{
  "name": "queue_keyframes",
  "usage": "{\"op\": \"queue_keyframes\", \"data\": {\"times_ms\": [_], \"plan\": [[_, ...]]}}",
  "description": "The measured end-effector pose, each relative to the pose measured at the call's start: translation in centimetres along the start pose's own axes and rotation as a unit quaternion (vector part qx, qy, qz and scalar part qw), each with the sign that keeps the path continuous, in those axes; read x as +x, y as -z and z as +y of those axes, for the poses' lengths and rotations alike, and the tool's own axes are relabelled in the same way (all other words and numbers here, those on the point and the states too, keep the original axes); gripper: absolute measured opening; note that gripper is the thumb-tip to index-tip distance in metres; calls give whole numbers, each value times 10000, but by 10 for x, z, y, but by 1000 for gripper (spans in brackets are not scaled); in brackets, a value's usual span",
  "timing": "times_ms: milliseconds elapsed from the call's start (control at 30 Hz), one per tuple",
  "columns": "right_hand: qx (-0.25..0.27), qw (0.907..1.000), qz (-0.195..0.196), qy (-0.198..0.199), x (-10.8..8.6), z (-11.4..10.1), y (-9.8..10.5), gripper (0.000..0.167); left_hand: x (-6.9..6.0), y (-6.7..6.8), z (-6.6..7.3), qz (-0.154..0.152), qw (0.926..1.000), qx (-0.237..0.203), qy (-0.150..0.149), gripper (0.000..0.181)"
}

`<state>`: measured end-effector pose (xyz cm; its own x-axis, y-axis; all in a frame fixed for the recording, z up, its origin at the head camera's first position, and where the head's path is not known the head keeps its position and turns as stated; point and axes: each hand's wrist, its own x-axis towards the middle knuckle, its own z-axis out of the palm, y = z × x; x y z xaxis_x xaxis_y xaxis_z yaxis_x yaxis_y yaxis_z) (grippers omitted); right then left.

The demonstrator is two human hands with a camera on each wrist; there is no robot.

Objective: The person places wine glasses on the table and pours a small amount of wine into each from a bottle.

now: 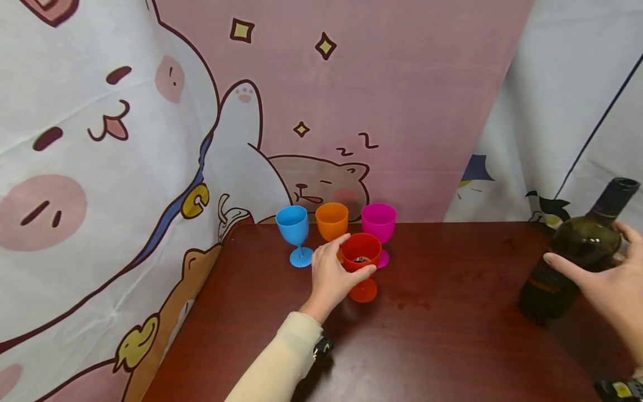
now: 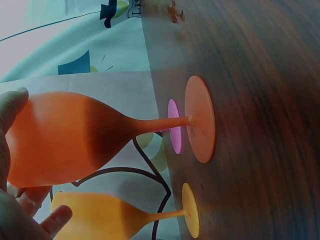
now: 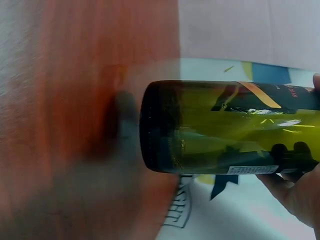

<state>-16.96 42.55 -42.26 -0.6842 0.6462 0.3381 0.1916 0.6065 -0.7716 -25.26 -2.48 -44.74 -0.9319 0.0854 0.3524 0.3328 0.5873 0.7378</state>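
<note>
My left hand holds a red plastic goblet by its bowl, thumb on the near side and fingers on the far side. A little dark liquid shows in the bottom of the bowl. Up close in the left wrist view, the red goblet stands in front of an orange goblet. At the right, my right hand grips a dark green wine bottle round its body, neck leaning right. The right wrist view has the bottle's base apart from its shadow on the table.
Behind the red goblet stand a blue goblet, an orange goblet and a magenta goblet in a row. They are near the back edge of the brown table. A printed cloth hangs behind and to the left.
</note>
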Motion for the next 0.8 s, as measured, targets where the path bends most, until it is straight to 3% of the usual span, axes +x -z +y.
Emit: {"op": "queue_keyframes", "data": {"times_ms": [200,333,567,800], "plan": [[428,9975,458,328,-3,22,-8,104,0,0,-2,-8,10000,-29,18,85],[604,9951,505,596,-5,30,-11,105,1,0,-1,-12,10000,-58,-8,85],[605,9968,378,349,-7,30,-9,107,1,-1,0,-32,10000,-83,0,85],[158,9993,243,244,-14,32,-8,113,0,0,0,-89,9997,-164,184,85]]}}
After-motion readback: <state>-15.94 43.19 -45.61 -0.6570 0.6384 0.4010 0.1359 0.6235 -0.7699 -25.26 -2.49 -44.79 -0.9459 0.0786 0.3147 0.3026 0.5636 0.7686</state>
